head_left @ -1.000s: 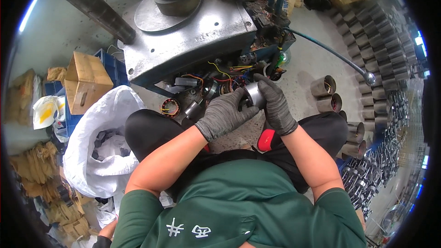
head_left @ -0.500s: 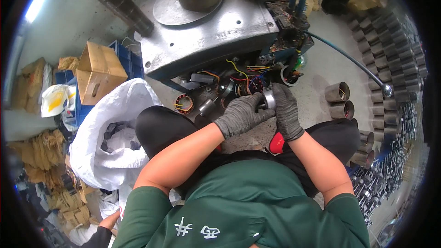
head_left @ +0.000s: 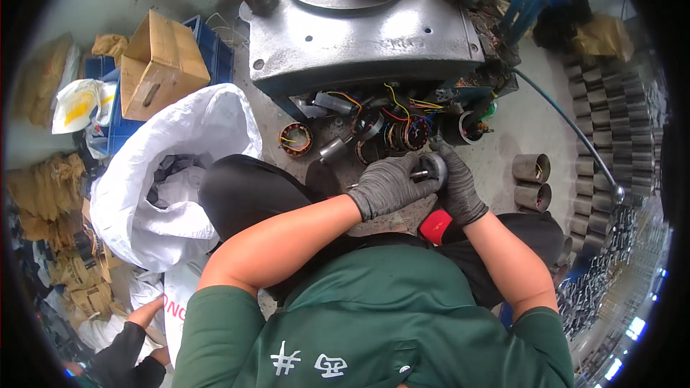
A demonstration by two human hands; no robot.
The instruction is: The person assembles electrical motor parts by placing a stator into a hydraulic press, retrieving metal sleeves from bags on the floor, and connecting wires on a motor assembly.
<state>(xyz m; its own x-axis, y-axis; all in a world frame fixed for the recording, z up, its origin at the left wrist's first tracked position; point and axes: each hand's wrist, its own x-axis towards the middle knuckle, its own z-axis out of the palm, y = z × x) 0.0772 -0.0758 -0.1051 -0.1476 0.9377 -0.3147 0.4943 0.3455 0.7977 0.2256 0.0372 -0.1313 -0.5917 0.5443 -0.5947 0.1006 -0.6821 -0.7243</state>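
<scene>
Both hands wear grey knit gloves and meet in front of me, above the floor between my knees. My right hand (head_left: 460,190) is closed around the edge of a round metal cap (head_left: 435,168), turned on its side. My left hand (head_left: 392,187) is closed on a thin metal rod (head_left: 352,185); one end shows near its wrist, and shiny metal shows between its fingertips and the cap. The glove hides most of the rod. Just beyond the hands lie wound motor stators (head_left: 417,131) with coloured wires, and a small metal cylinder (head_left: 334,150).
A heavy steel press table (head_left: 359,43) stands ahead. To the left are an open white sack (head_left: 108,208), a cardboard box (head_left: 172,65) and blue crates (head_left: 219,65). Metal cylinders (head_left: 532,167) stand right, near stacked ones (head_left: 596,115) and a ball-ended lever (head_left: 575,133). Another person's arm (head_left: 146,312) shows lower left.
The view has shifted, so the press table sits higher and further right. The round cap has turned, showing more of its face. Both hands stay closed together. More of the other person shows at lower left.
</scene>
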